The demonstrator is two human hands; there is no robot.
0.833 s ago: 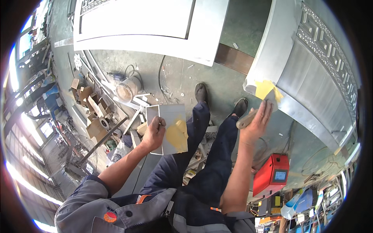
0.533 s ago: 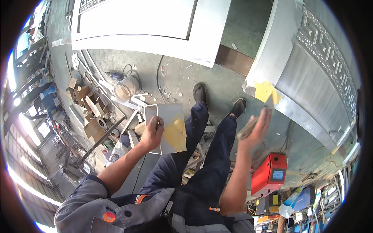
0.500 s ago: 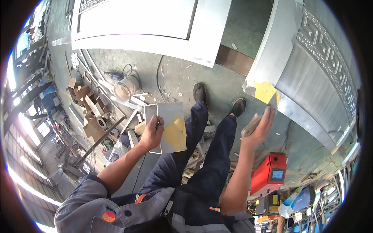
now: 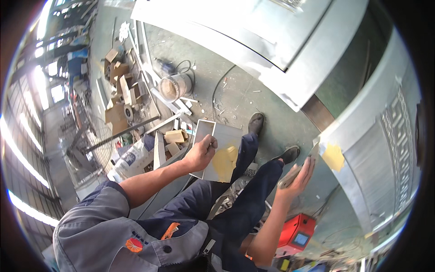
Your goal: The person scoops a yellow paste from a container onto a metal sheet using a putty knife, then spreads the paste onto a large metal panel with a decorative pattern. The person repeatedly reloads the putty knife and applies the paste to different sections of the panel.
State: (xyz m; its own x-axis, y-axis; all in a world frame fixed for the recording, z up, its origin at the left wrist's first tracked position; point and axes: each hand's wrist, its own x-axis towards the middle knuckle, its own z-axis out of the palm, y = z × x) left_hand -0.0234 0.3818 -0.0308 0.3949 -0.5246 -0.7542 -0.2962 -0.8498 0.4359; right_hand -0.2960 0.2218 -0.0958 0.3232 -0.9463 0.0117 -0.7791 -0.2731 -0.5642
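Note:
My left hand (image 4: pixel 200 154) is closed on the framed edge of a flat grey metal plate (image 4: pixel 232 130), which lies over my thigh. A thick smear of yellow putty (image 4: pixel 222 164) covers part of the plate. In my right hand (image 4: pixel 297 182) is a putty knife (image 4: pixel 289 177), its handle across the palm and its blade pointing up and away. The blade tip is close to the corner of a silvery metal panel (image 4: pixel 362 181). A yellow putty patch (image 4: pixel 333 157) sits on that panel near the corner, just right of the blade.
A large white panel (image 4: pixel 272 84) stands ahead. On the floor at left are a bucket (image 4: pixel 173 87), cardboard scraps (image 4: pixel 118 115), metal strips and a wire fan guard (image 4: pixel 100 152). A red machine with a screen (image 4: pixel 295 233) stands by my right forearm.
My view has swung, so the floor things sit farther right. The putty knife has drawn back from the yellow patch to its left side. My left hand keeps its hold on the plate.

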